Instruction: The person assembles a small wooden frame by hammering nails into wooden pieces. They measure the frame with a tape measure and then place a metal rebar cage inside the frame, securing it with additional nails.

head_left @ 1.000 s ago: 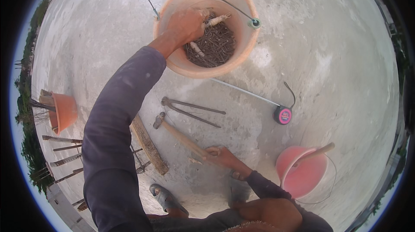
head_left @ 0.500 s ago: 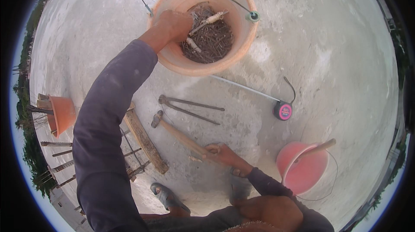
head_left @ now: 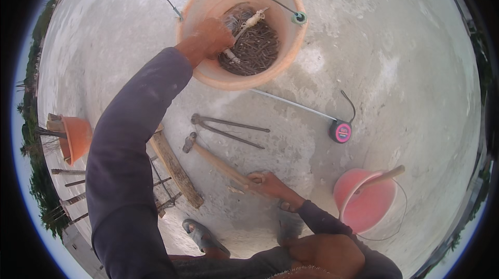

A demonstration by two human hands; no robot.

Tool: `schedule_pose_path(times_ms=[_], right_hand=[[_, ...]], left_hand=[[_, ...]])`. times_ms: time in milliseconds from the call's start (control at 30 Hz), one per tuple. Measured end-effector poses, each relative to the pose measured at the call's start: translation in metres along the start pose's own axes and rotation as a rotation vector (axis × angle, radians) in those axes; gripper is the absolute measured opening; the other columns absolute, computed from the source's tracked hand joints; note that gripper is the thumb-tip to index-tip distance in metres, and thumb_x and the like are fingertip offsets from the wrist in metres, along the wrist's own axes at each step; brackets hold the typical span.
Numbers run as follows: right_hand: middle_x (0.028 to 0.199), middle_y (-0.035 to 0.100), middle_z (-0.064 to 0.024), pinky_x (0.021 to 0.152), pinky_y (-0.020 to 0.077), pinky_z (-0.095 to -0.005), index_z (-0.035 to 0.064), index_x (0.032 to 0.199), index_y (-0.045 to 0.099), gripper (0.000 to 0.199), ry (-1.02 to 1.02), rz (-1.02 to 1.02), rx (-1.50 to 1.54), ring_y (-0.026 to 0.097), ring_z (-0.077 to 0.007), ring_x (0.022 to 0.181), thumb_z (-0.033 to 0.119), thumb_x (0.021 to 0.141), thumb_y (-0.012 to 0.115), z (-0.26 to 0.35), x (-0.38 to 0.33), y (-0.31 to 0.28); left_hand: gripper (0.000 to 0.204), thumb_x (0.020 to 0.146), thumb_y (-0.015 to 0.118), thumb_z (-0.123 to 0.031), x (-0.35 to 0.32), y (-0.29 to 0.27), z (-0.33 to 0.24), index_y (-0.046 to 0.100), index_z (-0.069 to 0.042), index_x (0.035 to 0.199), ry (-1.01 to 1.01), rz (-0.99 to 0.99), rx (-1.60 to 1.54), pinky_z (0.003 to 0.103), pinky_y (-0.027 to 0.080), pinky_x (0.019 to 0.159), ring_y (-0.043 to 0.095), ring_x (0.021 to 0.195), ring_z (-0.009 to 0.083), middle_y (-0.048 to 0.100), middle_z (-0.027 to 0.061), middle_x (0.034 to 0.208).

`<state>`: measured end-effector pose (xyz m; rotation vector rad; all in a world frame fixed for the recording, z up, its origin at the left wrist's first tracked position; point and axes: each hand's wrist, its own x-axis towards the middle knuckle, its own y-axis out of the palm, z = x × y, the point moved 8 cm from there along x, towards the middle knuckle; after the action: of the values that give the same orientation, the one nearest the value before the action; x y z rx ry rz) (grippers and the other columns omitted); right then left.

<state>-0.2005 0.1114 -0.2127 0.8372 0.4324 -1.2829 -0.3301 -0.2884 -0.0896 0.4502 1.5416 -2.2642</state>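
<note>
My left hand (head_left: 214,40) is inside the large orange bucket (head_left: 288,66) near its left wall, fingers curled down and partly hidden; what they grip cannot be made out. Beside it, pale string wound in a bundle (head_left: 254,17) lies over a heap of dark nails (head_left: 260,48) at the bucket's bottom. A second white wound bit (head_left: 232,56) shows just below the fingers. Low in the middle, my right hand (head_left: 267,184) is closed round the wooden handle of a hammer (head_left: 218,167), whose metal head points up and left, close to the floor.
Long-handled pincers (head_left: 228,128) lie beyond the hammer. A tape measure (head_left: 340,131) has its blade drawn out toward the bucket. A wooden board (head_left: 176,167) lies left of the hammer. A pink bucket (head_left: 345,193) stands at right, a smaller orange bucket (head_left: 78,138) at far left.
My left hand has shifted slightly down inside the bucket, and the upper string bundle has moved a little left. My right hand and the hammer have stayed nearly still.
</note>
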Motion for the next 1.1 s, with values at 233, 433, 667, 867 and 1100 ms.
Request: schedule_pose_path(times_ms=[233, 433, 667, 867, 1100], right_hand=[[0.093, 0.077, -0.0057, 0.072, 0.0528, -0.0284, 0.0017, 0.128, 0.069, 0.049, -0.006, -0.009, 0.022, 0.069, -0.0104, 0.079, 0.033, 0.091, 0.08, -0.004, 0.003, 0.001], [0.096, 0.077, -0.0067, 0.073, 0.0535, -0.0286, 0.0006, 0.128, 0.069, 0.051, -0.016, -0.013, -0.021, 0.069, -0.0109, 0.081, 0.034, 0.091, 0.08, -0.004, 0.003, 0.0], [0.094, 0.077, -0.0062, 0.072, 0.0535, -0.0285, 0.0023, 0.129, 0.069, 0.051, -0.068, -0.021, -0.042, 0.07, -0.0108, 0.081, 0.035, 0.092, 0.08, 0.007, 0.001, 0.0], [0.097, 0.077, -0.0088, 0.075, 0.0537, -0.0315, -0.001, 0.128, 0.069, 0.051, 0.007, -0.021, 0.029, 0.07, -0.0132, 0.08, 0.031, 0.09, 0.081, 0.0, 0.001, 0.0], [0.094, 0.076, -0.0059, 0.07, 0.0523, -0.0277, 0.002, 0.128, 0.07, 0.047, 0.038, -0.004, 0.026, 0.068, -0.01, 0.079, 0.032, 0.092, 0.079, 0.002, -0.001, 0.002]], left_hand=[[0.009, 0.084, 0.071, -0.015, -0.003, -0.003, -0.016, 0.079, -0.015, 0.087, 0.197, 0.102, 0.157, 0.041, 0.059, 0.075, 0.076, 0.089, 0.0236, 0.076, 0.0023, 0.089], [0.014, 0.089, 0.065, -0.018, -0.006, -0.003, -0.013, 0.076, -0.013, 0.096, 0.203, -0.141, 0.189, 0.04, 0.057, 0.071, 0.073, 0.08, 0.022, 0.07, 0.0014, 0.096], [0.011, 0.09, 0.063, -0.017, -0.034, -0.036, -0.004, 0.07, -0.012, 0.098, 0.187, -0.518, 0.308, 0.034, 0.055, 0.064, 0.071, 0.075, 0.0192, 0.063, 0.0058, 0.105], [0.018, 0.087, 0.066, -0.014, -0.028, -0.044, 0.009, 0.071, -0.011, 0.104, -0.082, -0.412, -0.004, 0.042, 0.057, 0.068, 0.073, 0.077, 0.0267, 0.063, 0.0098, 0.121], [0.018, 0.086, 0.066, -0.012, -0.027, -0.033, 0.02, 0.077, -0.006, 0.098, -0.263, 0.094, -0.323, 0.044, 0.059, 0.082, 0.075, 0.097, 0.0294, 0.077, 0.0144, 0.105]])
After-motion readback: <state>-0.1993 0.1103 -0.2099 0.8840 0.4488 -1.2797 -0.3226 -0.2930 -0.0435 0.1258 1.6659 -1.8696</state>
